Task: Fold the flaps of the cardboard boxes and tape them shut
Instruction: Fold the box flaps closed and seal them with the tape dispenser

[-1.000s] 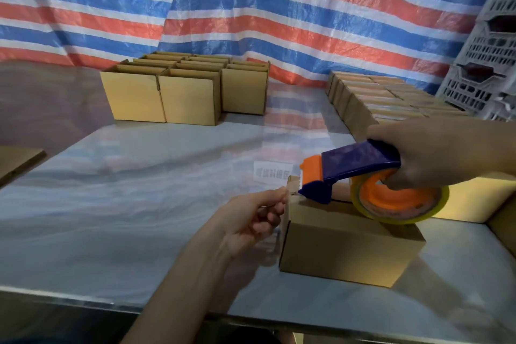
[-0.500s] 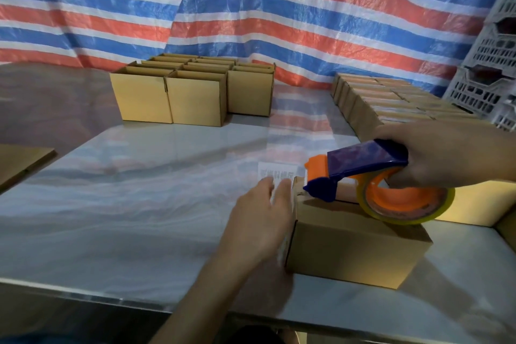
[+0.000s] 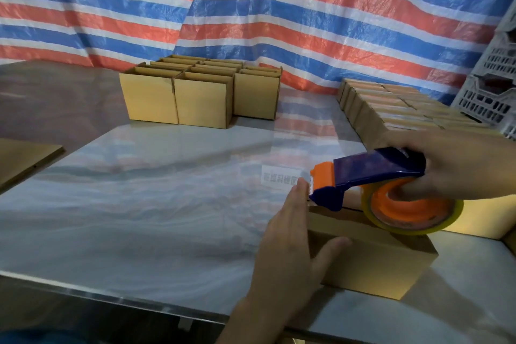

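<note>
The left hand [image 3: 293, 240] lies flat, fingers straight against the left end of the cardboard box [image 3: 371, 262], thumb spread onto its front face. The right hand [image 3: 460, 167] grips the tape dispenser [image 3: 374, 176], whose roll rests on the box top; its blade end seems to touch the left fingertips. The box sits near the front edge of the counter [image 3: 139, 204]. Open boxes [image 3: 201, 98] stand further back, closed boxes [image 3: 391, 109] to the right

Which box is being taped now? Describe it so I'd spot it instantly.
Find the shiny table, then its front right part. The box there sits under the blue and orange tape dispenser, with the left hand flat against its end. It alone is being touched; the open boxes stand far behind.
</note>
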